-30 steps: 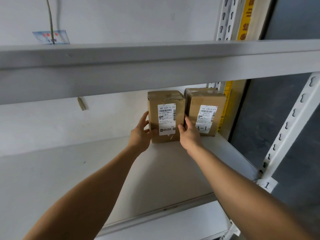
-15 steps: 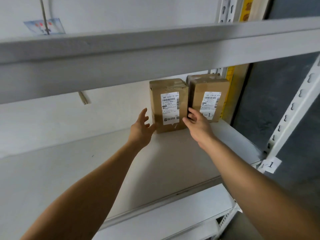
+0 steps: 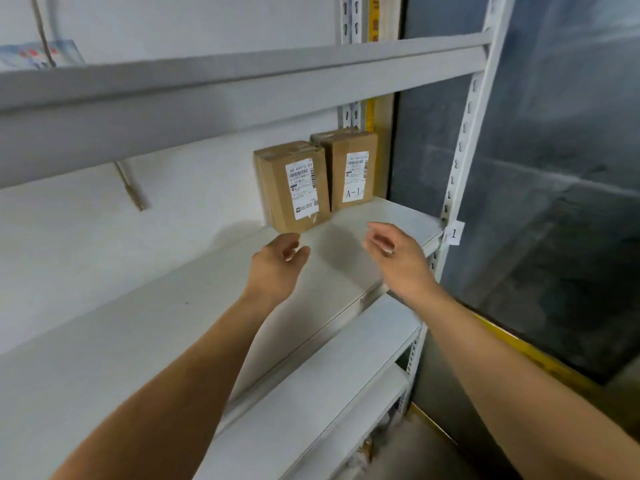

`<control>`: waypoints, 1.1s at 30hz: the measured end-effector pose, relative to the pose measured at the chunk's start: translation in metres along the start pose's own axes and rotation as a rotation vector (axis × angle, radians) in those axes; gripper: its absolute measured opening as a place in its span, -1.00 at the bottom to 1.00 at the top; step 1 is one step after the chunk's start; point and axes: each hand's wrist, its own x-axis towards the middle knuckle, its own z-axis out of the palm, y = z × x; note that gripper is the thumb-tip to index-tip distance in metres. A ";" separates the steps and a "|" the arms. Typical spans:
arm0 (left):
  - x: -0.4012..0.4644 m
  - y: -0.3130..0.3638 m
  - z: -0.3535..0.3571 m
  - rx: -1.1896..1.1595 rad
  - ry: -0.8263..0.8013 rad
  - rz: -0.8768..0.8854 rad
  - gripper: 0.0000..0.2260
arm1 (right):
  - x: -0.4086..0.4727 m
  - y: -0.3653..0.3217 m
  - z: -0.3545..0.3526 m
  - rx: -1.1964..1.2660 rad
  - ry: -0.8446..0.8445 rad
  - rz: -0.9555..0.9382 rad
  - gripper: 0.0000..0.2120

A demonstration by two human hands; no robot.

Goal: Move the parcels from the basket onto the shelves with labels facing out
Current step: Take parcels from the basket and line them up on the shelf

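- Two brown cardboard parcels stand upright at the back right corner of the shelf, against the white wall, touching each other side by side.
- The left parcel sits a little nearer the shelf's front edge than its neighbour; its white shipping label with a barcode faces outward.
- The right parcel stands closest to the shelf's right edge, next to the slotted rear upright; its white label also faces outward and has "A-1" written by hand on the lower part.
- The left hand hovers over the shelf in front of the left parcel, just below its lower front corner and not touching it; the fingers are loosely curved with a wide gap to the thumb, and it holds nothing.
- The right hand hovers above the shelf near its front right corner, clear of both parcels; the fingers are relaxed and spread, palm turned inward toward the other hand, gripping nothing.
- Both bare forearms reach up from the lower edge of the view toward the shelf.
- An upper shelf runs across above the parcels.
- A lower shelf shows beneath the front edge of the one carrying the parcels.
- The front right post, white with keyhole slots, carries a small paper tag marked "1" at the level of the parcels' shelf.
- The basket is not in view.
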 end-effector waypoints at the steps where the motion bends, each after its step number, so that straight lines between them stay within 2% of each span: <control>1: -0.009 0.002 0.001 0.001 -0.025 0.022 -0.69 | -0.018 -0.001 -0.004 -0.007 0.018 0.016 -0.65; 5: -0.048 0.014 0.019 -0.022 -0.144 0.085 -0.73 | -0.082 0.004 -0.024 -0.061 0.102 0.103 -0.68; 12: -0.125 0.033 0.086 -0.038 -0.336 0.206 -0.77 | -0.187 0.044 -0.078 -0.271 0.249 0.259 -0.61; 15: -0.154 0.038 0.124 -0.087 -0.460 0.199 -0.76 | -0.228 0.068 -0.108 -0.290 0.281 0.323 -0.61; 20: -0.206 0.053 0.199 -0.041 -0.656 0.210 -0.68 | -0.301 0.105 -0.163 -0.281 0.345 0.426 -0.58; 27: -0.305 0.089 0.320 -0.007 -0.871 0.162 -0.62 | -0.395 0.154 -0.270 -0.252 0.451 0.595 -0.61; 33: -0.371 0.116 0.414 0.022 -1.017 0.115 -0.62 | -0.452 0.186 -0.347 -0.400 0.529 0.672 -0.60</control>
